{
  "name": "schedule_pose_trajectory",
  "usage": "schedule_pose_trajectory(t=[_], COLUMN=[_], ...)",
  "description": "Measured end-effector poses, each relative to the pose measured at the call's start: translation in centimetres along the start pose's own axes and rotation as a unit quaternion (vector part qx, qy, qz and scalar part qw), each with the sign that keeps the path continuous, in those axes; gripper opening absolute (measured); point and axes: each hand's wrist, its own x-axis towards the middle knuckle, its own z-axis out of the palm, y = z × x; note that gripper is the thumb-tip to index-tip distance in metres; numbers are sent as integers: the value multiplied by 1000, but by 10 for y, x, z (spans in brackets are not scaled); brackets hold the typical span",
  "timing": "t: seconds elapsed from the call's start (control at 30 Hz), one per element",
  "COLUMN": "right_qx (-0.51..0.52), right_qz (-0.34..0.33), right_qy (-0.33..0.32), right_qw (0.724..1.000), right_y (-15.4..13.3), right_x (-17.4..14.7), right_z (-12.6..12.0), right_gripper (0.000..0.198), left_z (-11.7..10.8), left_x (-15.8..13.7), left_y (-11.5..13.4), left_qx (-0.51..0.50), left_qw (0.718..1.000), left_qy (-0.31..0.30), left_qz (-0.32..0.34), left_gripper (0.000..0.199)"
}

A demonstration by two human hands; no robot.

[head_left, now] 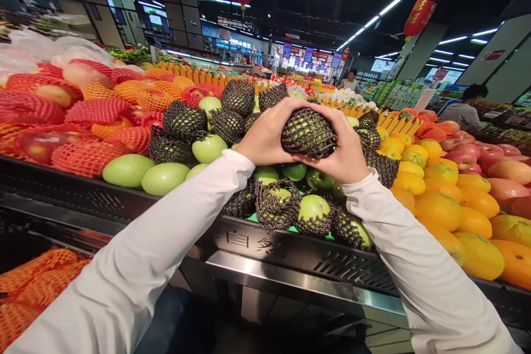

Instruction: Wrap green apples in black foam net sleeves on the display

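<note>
Between my two hands, a green apple in a black foam net [309, 134] is held up above the fruit display. My left hand [265, 131] grips its left side, the fingers partly behind it. Around its right side curls my right hand [347, 146], thumb underneath. Below lie several green apples in black nets, one of them [314, 214] with its bare top showing, beside another netted apple [277, 204]. Bare green apples [165, 178] rest along the front edge at the left. More netted ones [185, 120] are heaped behind my left wrist.
Red and orange netted fruit [89, 157] fills the display at the left. Oranges [437, 213] and reddish apples [508, 188] are piled at the right. A black tray edge [265, 240] and a metal rail [290, 276] run across the front. A person [464, 110] is at the far right.
</note>
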Motion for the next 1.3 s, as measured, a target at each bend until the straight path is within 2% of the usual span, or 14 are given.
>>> schedule_pose_trajectory(t=[0.13,0.2,0.3,0.4,0.5,0.57,0.63,0.73,0.8,0.97,1.03,1.17,1.23,1.3], right_qx=[-37,-65,-135,-214,-229,-212,-195,-195,-207,-227,-221,-192,-184,-175], right_qz=[3,3,22,114,257,339,385,380,366,325,317,366,391,408], right_qy=[54,113,237,297,274,230,165,81,51,56,88,149,112,30], right_qw=[998,991,962,924,898,887,887,900,906,916,918,898,895,896], right_y=[-4,-3,8,30,54,68,78,84,83,82,81,75,70,66], right_x=[3,6,9,5,-4,-10,-15,-20,-21,-20,-18,-12,-10,-9], right_z=[-9,-17,-35,-56,-70,-71,-66,-58,-54,-49,-49,-50,-49,-48], right_gripper=[71,69,71,77,83,84,83,89,96,107,99,64,48,32], left_z=[2,1,-1,-3,-4,-5,-5,-6,-6,-6,-7,-7,-7,-6], left_x=[-1,-1,-3,-4,-5,-5,-5,-4,-4,-4,-4,-4,-3,-3], left_y=[-9,-13,-15,-13,-9,-8,-7,-7,-7,-6,-5,-4,-4,-5], left_qx=[9,20,50,74,83,81,79,79,79,78,77,75,67,51], left_qw=[1000,1000,998,995,993,993,993,992,992,992,991,990,990,986], left_qy=[-6,2,6,-12,-29,-33,-33,-30,-29,-38,-41,-49,-68,-108], left_qz=[2,-9,-33,-61,-79,-83,-87,-90,-91,-97,-102,-104,-105,-113], left_gripper=[95,96,84,68,61,58,57,55,55,55,55,54,53,52])
